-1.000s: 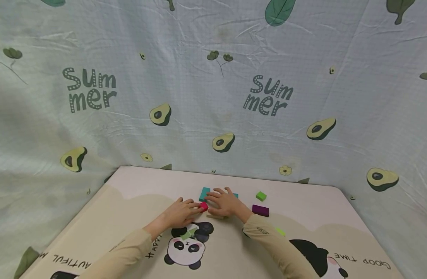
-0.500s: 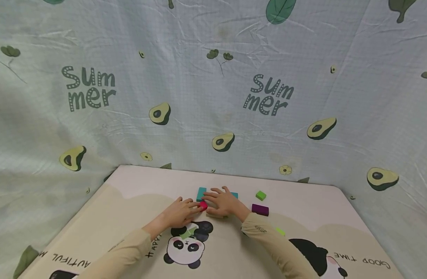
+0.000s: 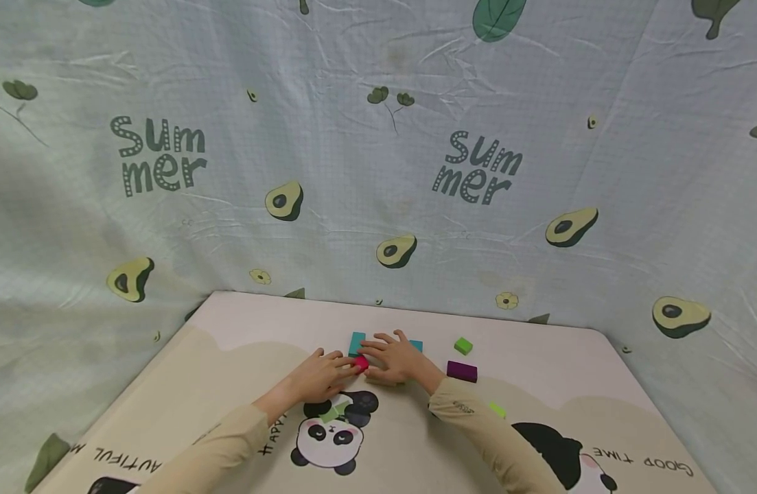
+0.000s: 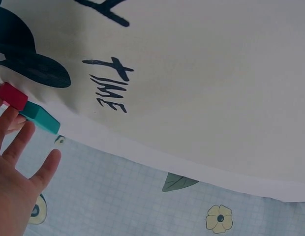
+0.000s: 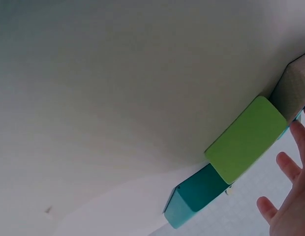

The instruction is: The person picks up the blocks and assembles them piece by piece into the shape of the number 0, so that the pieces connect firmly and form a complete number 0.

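My left hand (image 3: 319, 376) reaches in from the left, thumb and index finger at either side of a small red block (image 3: 360, 363). The left wrist view shows that red block (image 4: 14, 96) against a teal block (image 4: 43, 118), the other fingers spread. My right hand (image 3: 398, 358) lies over the middle of the row with fingers extended, fingertips right at the teal block (image 3: 356, 343) and thumb near the red one. In the right wrist view a greyish wooden block (image 5: 292, 91), a green block (image 5: 246, 140) and another teal block (image 5: 197, 191) line up beside this hand. The hand partly hides the row.
To the right lie a purple block (image 3: 462, 371), a bright green block (image 3: 462, 346) and a lime piece (image 3: 497, 409) half behind the right sleeve. A printed panda mat covers the table (image 3: 261, 322). Behind its far edge hangs a patterned cloth (image 3: 335, 151).
Over the first half second the left teal block shifted slightly left, along with the right hand's fingers. The red block stays under the left fingertips. Little has moved since.
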`<action>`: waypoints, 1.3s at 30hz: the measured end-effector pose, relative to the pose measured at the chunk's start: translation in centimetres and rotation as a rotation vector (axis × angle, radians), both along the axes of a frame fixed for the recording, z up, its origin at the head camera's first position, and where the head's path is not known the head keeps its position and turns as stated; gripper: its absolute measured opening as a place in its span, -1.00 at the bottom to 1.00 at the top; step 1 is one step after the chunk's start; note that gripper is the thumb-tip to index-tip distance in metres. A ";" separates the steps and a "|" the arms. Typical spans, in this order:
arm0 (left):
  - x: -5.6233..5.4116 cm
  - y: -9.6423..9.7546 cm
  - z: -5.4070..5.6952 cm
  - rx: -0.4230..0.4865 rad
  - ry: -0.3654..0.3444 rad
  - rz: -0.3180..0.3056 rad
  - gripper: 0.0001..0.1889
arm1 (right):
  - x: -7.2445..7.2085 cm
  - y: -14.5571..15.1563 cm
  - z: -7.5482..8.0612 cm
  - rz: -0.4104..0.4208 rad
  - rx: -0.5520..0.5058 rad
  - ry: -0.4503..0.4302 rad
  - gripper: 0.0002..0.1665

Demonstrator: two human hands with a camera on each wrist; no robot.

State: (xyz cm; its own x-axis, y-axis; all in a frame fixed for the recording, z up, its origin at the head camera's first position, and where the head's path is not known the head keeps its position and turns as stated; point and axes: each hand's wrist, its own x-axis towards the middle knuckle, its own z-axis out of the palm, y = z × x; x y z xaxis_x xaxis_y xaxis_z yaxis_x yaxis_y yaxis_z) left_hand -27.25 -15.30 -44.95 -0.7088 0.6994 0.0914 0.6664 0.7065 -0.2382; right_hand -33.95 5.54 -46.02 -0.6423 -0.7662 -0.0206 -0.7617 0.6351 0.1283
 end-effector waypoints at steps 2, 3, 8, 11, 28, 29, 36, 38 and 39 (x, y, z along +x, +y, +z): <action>0.0 0.0 0.0 0.000 0.000 -0.001 -0.54 | 0.1 0.0 0.1 0.000 -0.007 -0.003 -0.37; 0.0 0.0 0.0 0.000 0.000 -0.001 -0.54 | 0.1 0.0 0.1 0.001 -0.010 -0.003 -0.37; 0.1 0.0 0.1 -0.007 -0.008 0.004 -0.54 | 0.0 0.0 0.0 0.001 -0.024 -0.009 -0.37; 0.1 0.0 0.1 -0.012 -0.012 0.006 -0.54 | 0.1 0.0 -0.1 -0.003 -0.027 -0.012 -0.36; 0.1 -0.2 0.1 -0.021 0.019 -0.007 -0.55 | 0.7 -0.1 0.1 -0.003 -0.027 -0.005 -0.32; 0.1 -0.2 0.1 -0.021 0.019 -0.008 -0.55 | 0.7 -0.1 0.2 -0.004 -0.029 -0.006 -0.32; 0.2 -0.3 0.1 -0.021 0.023 -0.012 -0.55 | 0.9 -0.1 0.2 0.001 -0.037 -0.014 -0.32; 0.2 -0.3 0.0 -0.016 0.019 -0.013 -0.55 | 0.8 -0.1 0.2 0.001 -0.039 -0.014 -0.33; 0.2 -0.3 0.0 -0.014 0.016 -0.013 -0.55 | 0.8 -0.1 0.2 0.000 -0.039 -0.012 -0.33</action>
State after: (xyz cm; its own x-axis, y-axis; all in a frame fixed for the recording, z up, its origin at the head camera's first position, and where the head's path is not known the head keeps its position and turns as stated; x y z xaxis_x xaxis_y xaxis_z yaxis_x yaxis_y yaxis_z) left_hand -27.07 -15.57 -44.91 -0.6985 0.7095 0.0932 0.6712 0.6947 -0.2585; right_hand -33.13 5.44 -45.80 -0.6425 -0.7663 0.0016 -0.7628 0.6398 0.0939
